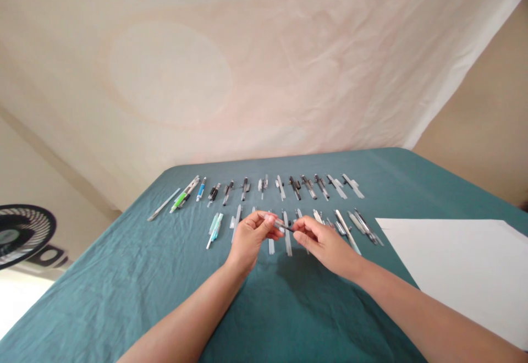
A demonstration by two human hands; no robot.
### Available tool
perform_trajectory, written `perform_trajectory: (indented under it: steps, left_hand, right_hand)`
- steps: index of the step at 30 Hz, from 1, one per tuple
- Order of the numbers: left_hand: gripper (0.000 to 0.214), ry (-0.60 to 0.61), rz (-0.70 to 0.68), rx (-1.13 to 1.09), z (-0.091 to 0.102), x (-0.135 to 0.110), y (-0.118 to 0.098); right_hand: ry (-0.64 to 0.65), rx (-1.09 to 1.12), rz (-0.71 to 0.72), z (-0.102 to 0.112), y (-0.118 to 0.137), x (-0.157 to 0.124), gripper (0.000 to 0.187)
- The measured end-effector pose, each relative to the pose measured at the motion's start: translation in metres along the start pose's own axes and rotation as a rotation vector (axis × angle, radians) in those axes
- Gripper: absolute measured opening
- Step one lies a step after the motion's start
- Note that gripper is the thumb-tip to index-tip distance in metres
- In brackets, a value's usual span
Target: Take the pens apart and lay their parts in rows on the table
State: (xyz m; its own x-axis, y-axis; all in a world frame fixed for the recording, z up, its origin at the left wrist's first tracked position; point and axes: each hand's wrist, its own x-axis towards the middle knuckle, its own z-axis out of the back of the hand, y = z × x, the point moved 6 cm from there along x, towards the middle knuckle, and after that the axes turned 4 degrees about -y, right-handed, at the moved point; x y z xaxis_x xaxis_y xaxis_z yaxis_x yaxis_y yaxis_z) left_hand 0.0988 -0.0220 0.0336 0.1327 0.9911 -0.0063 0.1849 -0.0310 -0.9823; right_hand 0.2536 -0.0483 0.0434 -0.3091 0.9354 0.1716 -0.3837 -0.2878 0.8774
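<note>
Between my two hands is a slim pen with a clear barrel and a dark end, held above the front row of pens. My left hand pinches the clear part between thumb and fingers. The fingertips of my right hand are closed on the dark end. Beneath and behind the hands lie clear pen parts, some of them hidden by my fingers. To the left of my left hand rests a light-blue and white pen; right of my right hand is a white pen.
A back row of pens, several with black parts, crosses the green cloth. Green and blue pens lie at its left. A white sheet covers the right side. A black fan stands beyond the left edge.
</note>
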Motion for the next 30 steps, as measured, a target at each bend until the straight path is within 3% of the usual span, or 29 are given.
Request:
perform_trajectory:
  steps: [6, 12, 14, 18, 21, 24, 27, 30]
  left_hand:
    - [0.027, -0.103, -0.029, -0.09, 0.015, 0.006, -0.006]
    - [0.032, -0.298, -0.11, -0.214, 0.041, 0.012, -0.012]
    - [0.033, -0.279, -0.058, -0.222, 0.038, 0.012, -0.007]
    - [0.035, -0.025, 0.122, -0.143, 0.004, 0.001, 0.008]
    - [0.031, 0.092, 0.136, -0.105, -0.017, -0.009, 0.011]
    - [0.027, 0.039, 0.089, -0.093, -0.014, -0.008, 0.007]
    - [0.025, -0.088, 0.023, -0.12, 0.006, 0.0, -0.001]
    - [0.025, -0.113, 0.024, -0.105, 0.019, 0.007, -0.005]
  right_hand:
    - [0.025, -0.024, 0.011, 0.0, 0.003, 0.0, 0.022]
    - [0.005, 0.099, -0.069, 0.003, -0.008, 0.0, 0.024]
    - [0.026, 0.201, -0.109, 0.001, -0.01, 0.0, 0.026]
    - [0.065, 0.346, -0.138, -0.006, -0.009, 0.0, 0.027]
    - [0.082, 0.35, -0.113, -0.011, -0.006, 0.0, 0.026]
    - [0.107, 0.31, -0.121, -0.014, -0.006, -0.002, 0.026]
    - [0.141, 0.261, -0.161, -0.013, -0.009, -0.003, 0.028]
    - [0.067, 0.241, -0.167, -0.004, -0.01, -0.001, 0.027]
